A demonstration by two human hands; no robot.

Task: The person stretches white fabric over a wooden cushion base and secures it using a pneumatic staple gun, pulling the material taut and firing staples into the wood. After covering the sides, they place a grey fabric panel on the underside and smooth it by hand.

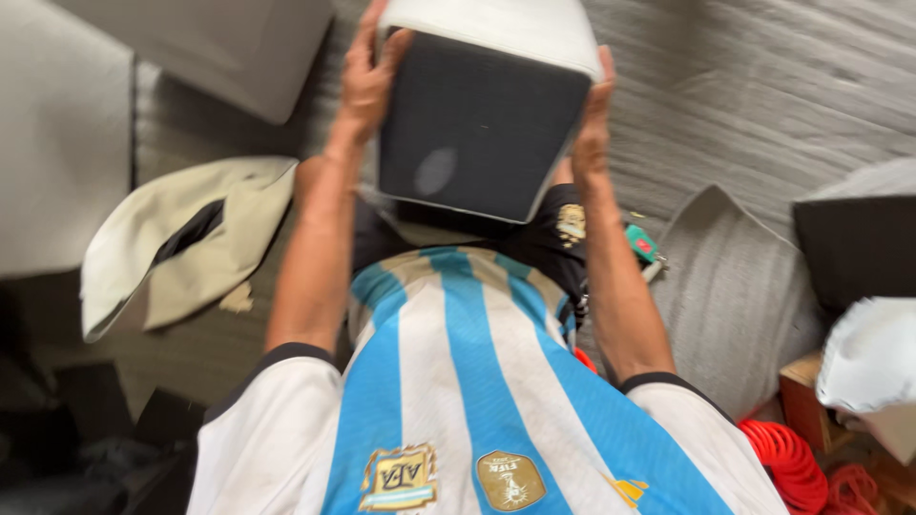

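- Cushion block (487,105), white-sided with a dark fabric underside, held up in front of the chest, tilted so the dark face looks toward the camera; its far edge is cut off by the top of the frame.
- Left hand (367,76) pressed flat on the block's left side, fingers up along the edge, gripping.
- Right hand (593,119) clamped on the right side, fingers over the white rim.
- Both forearms raised, elbows bent, running up from the striped blue-and-white shirt (468,381).
- Room: grey carpet (763,86) open beyond the block.
- Left: beige cover (181,243) lying crumpled, well apart.
- Right: grey cushion (739,296) near the right forearm; red coiled cord (787,463) lower right.
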